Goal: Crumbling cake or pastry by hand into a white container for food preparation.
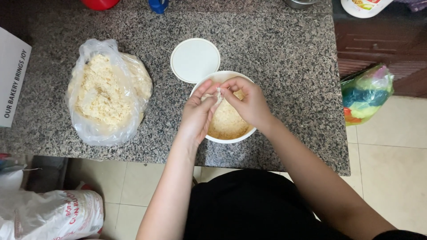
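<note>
over the white bowl [222,137] of crumbs, left hand [197,114] and right hand [247,101] pinch a pale clump [218,94] together.

White bowl [222,138] of pale yellow crumbs [227,122]; white lid [195,60] at twelve o'clock; clear bag [109,93] (same yellow inside) at nine; speckled grey-black counter [284,58]; rainbow-coloured bag [367,93] at three.
</note>
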